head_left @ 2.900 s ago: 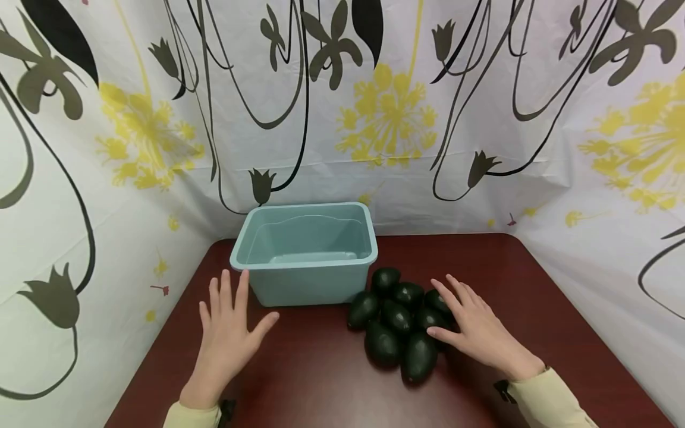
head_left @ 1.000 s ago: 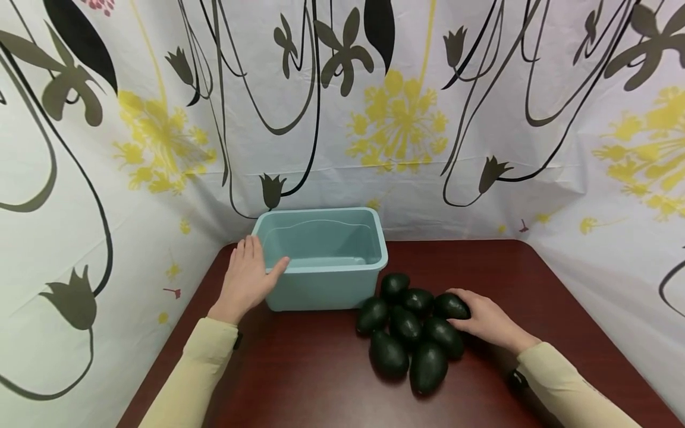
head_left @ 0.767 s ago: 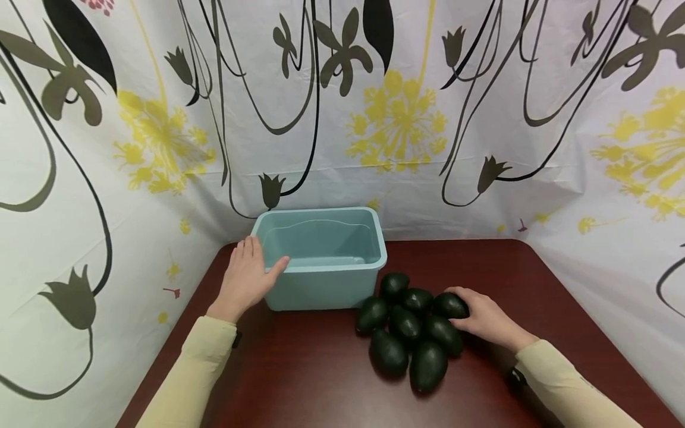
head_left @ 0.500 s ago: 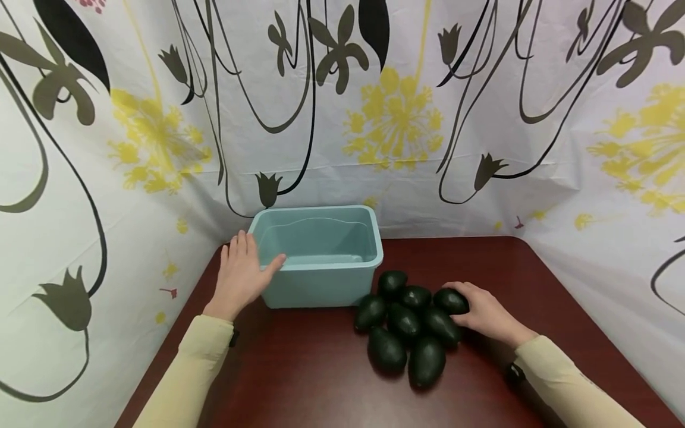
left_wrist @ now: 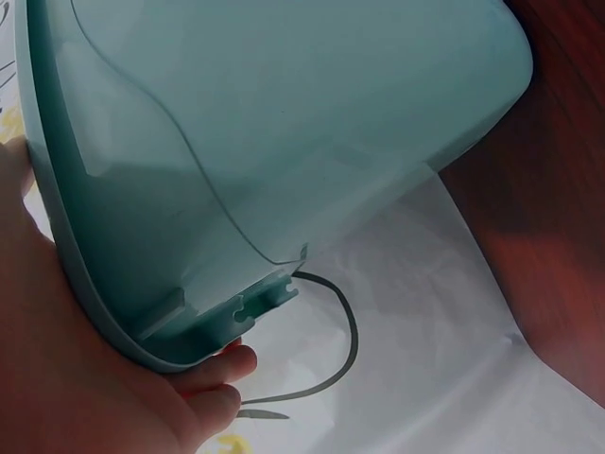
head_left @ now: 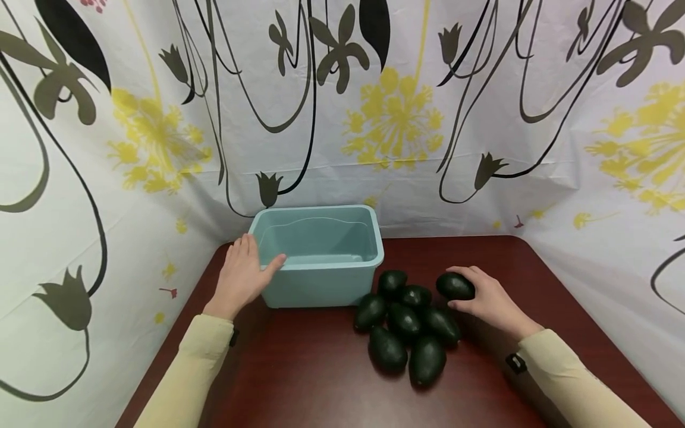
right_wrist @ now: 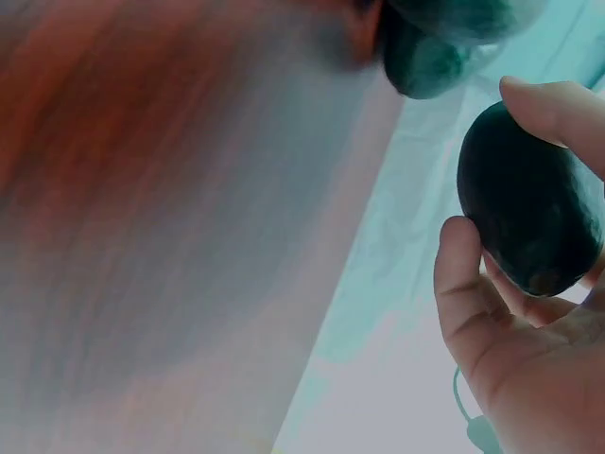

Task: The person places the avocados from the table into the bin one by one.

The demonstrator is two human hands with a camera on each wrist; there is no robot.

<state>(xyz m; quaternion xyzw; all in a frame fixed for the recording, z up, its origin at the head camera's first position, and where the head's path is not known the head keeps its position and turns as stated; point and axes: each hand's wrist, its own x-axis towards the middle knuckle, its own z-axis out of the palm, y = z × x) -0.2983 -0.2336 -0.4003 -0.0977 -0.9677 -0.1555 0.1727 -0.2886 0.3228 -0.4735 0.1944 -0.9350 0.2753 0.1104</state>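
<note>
At the right, my right hand grips a dark green avocado between thumb and fingers, up off the table and just apart from the other avocados. The right wrist view shows the same avocado held in the fingertips. A light blue plastic bin stands upright at the back of the table; its visible floor is bare. My left hand holds its front left corner, thumb along the front and fingers along the left side. In the left wrist view, fingertips curl under the rim.
Several more avocados lie in a tight cluster on the dark red-brown table, close to the bin's front right corner. A white cloth with printed flowers hangs behind and along both sides of the table.
My right hand has reached the rearmost right avocado, taken hold of it and lifted it away from the cluster. Earlier, my left hand moved from in front of the bin onto its corner.
</note>
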